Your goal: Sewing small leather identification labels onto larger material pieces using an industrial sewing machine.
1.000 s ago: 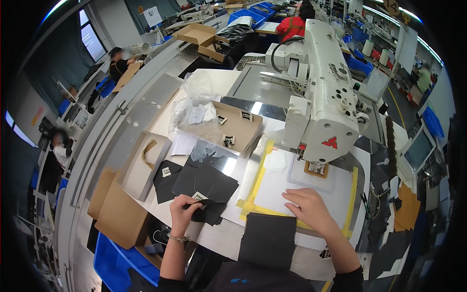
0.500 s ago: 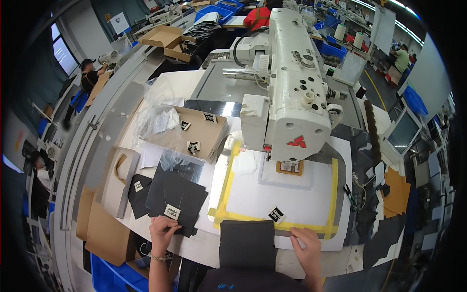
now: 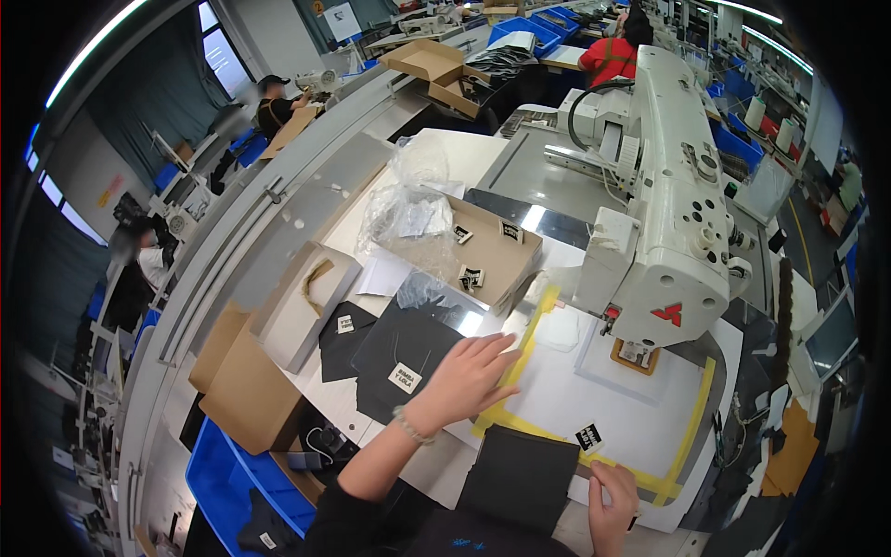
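My left hand (image 3: pixel 464 379) is raised with its fingers spread, holding nothing, over the left border of a yellow-taped white work plate (image 3: pixel 543 408). Behind its wrist, a white label (image 3: pixel 404 377) rests on dark fabric pieces (image 3: pixel 379 357). My right hand (image 3: pixel 613 497) is at the plate's near edge, fingers loosely bent and apart, with nothing visible in them. Just beyond its fingertips a black label (image 3: pixel 588 438) sits on the plate's taped edge. Between my hands, close to my body, is a stack of dark panels (image 3: pixel 518 478).
A large white sewing machine (image 3: pixel 668 223) stands over the plate, its brown clamp frame (image 3: pixel 636 356) below the head. Left of it is a cardboard tray (image 3: pixel 501 255) with several labels and clear plastic (image 3: pixel 408 218). A blue bin (image 3: pixel 237 478) is at lower left.
My left hand has left the white label and moved right toward the plate, opening its fingers. The right hand stays by the plate's near edge. The whole view has turned left.
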